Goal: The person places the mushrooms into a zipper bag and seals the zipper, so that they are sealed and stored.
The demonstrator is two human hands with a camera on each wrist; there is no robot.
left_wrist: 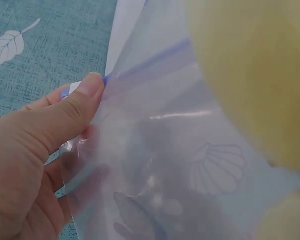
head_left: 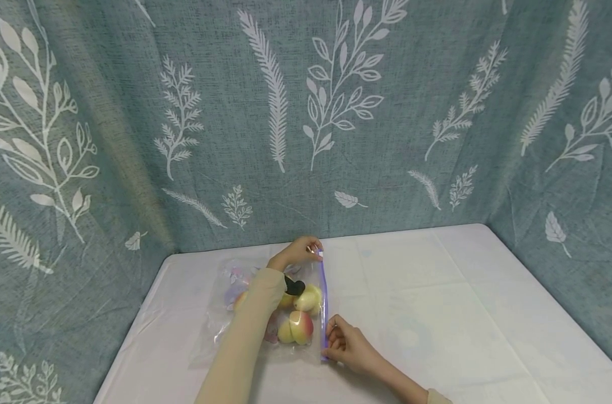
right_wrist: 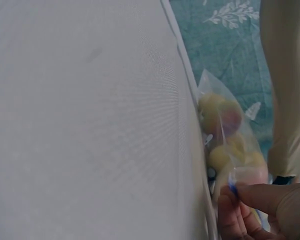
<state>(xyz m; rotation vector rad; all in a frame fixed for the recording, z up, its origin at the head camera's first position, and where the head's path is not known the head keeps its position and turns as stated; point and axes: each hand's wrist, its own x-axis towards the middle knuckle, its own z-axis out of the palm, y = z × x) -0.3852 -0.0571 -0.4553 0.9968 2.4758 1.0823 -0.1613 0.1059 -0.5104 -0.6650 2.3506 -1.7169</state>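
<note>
A clear zip bag [head_left: 306, 273] lies on the white table with several yellow and red fruits [head_left: 297, 327] inside, and a purple zip strip [head_left: 324, 303] runs down its right edge. At the far end of that strip my left hand [head_left: 298, 251] pinches the corner, near a white tab. In the left wrist view, the thumb of the left hand [left_wrist: 55, 125] presses the strip and the other fingers show through the plastic. My right hand [head_left: 351, 345] pinches the near end of the strip; the right wrist view shows thumb and fingertips [right_wrist: 255, 195] on it.
The white table [head_left: 437, 314] stretches out to the right of the bag. A blue-green curtain [head_left: 295, 123] with white leaf prints hangs behind it and at both sides. My left forearm [head_left: 250, 331] passes over the bag and hides part of it.
</note>
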